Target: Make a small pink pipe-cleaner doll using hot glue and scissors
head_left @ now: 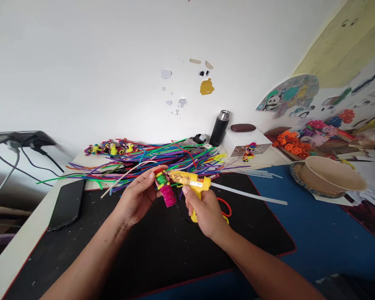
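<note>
Nearest, two bare forearms reach in over a black mat (pixel 162 250) that covers the near part of the desk. The right hand (pixel 206 212) is closed around the grip of a yellow glue gun (pixel 190 181), whose nozzle points left and meets a small pipe-cleaner figure (pixel 165 189) — green on top, pink below. The left hand (pixel 137 198) pinches that figure between thumb and fingertips, just left of the gun. A clear glue stick (pixel 250 195) juts out of the gun's back toward the right. A dark phone (pixel 67 204) lies at the mat's left edge. Farther off, a heap of coloured pipe cleaners (pixel 162 160) spreads across the desk — behind it a row of finished little figures (pixel 111 148) at the left and a black flask (pixel 219 127) by the wall. At the right a shallow bowl (pixel 331 175) sits on the blue cloth (pixel 318 233).
</note>
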The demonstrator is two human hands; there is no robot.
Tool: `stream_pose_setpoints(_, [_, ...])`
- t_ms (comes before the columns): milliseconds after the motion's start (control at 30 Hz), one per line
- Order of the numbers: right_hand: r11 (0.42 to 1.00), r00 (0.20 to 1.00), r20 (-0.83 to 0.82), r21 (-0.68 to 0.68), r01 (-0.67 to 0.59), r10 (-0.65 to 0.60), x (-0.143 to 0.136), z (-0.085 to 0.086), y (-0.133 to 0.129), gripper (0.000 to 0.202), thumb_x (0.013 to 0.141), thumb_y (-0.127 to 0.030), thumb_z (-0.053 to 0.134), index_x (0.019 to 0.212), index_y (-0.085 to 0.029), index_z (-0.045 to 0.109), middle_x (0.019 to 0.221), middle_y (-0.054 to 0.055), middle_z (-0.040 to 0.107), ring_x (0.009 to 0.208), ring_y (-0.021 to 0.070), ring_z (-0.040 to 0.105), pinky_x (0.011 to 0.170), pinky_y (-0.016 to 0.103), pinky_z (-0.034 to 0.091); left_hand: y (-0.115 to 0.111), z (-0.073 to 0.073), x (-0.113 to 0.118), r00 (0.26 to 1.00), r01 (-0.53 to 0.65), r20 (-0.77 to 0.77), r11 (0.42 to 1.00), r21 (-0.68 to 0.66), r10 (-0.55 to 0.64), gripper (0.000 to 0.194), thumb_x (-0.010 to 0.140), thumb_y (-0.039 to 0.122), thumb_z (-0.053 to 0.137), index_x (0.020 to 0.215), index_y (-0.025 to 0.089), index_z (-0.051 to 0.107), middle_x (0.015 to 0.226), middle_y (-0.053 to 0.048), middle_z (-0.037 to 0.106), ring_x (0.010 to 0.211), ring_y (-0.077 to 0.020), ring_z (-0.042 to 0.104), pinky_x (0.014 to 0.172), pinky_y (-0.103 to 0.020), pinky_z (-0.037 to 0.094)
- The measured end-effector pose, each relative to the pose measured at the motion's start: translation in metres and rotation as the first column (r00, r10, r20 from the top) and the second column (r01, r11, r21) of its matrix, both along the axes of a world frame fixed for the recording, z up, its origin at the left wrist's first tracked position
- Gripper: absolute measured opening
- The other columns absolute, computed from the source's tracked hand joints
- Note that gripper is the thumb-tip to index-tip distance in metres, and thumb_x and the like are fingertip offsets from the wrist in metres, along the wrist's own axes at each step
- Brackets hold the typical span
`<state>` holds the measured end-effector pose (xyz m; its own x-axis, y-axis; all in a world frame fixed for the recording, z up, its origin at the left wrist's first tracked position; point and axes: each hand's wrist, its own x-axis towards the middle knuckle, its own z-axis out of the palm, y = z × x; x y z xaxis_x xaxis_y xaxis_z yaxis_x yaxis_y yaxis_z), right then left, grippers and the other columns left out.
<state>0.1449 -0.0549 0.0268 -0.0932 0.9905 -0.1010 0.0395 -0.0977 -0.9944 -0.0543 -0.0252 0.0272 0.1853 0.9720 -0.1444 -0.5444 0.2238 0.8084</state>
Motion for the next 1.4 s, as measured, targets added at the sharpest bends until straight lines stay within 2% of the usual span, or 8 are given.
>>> stream_pose_setpoints(333, [1.0,1.0,0.013,0.01,-0.01,0.01,0.0007,0.0012,0.0,0.062,0.088,-0.073,0.064,0.052,-0.023,0.052,0.049,0.001,0.052,0.048,0.015,0.053,0.048,0.027,0.042,0.0001,-0.0009,-0.0002,1.0,0.0,0.015,1.0,0.006,0.0,0.036,0.086,0.035,0.084,0.117,0.018,0.082,0.102,-0.011,0.079,0.085,-0.0221,0.072,0.074,-0.031,0.061])
stream_pose_setpoints(900, [1.0,1.0,0.015,0.011,-0.015,0.014,0.0025,0.0,-0.002,0.065,0.089,-0.073,0.063,0.05,-0.023,0.05,0.052,0.002,0.053,0.049,0.0146,0.053,0.049,0.027,0.042,-0.0003,0.0009,0.0005,1.0,0.006,0.024,1.0,0.002,-0.006,0.041,0.083,0.036,0.089,0.118,0.017,0.082,0.098,-0.008,0.079,0.081,-0.0187,0.071,0.069,-0.028,0.062])
stream_pose_setpoints(1167, [1.0,1.0,0.024,-0.004,-0.009,0.01,0.0023,-0.0025,-0.0023,0.065,0.088,-0.074,0.063,0.05,-0.023,0.05,0.049,0.001,0.052,0.048,0.0139,0.052,0.049,0.027,0.042,0.0001,-0.0021,-0.0002,0.999,-0.025,-0.038,1.0,0.019,0.026,0.043,0.082,0.04,0.088,0.118,0.016,0.082,0.1,-0.01,0.078,0.084,-0.0209,0.071,0.072,-0.029,0.062])
stream_pose_setpoints(1400, [1.0,1.0,0.0,-0.025,-0.016,0.016,0.0016,-0.0059,-0.0016,0.065,0.087,-0.076,0.063,0.051,-0.023,0.05,0.051,0.002,0.053,0.049,0.0144,0.052,0.05,0.028,0.042,0.0012,-0.003,0.0011,0.993,-0.053,-0.105,0.998,0.028,0.056,0.043,0.081,0.044,0.088,0.116,0.018,0.084,0.11,-0.013,0.08,0.089,-0.0239,0.073,0.071,-0.029,0.062])
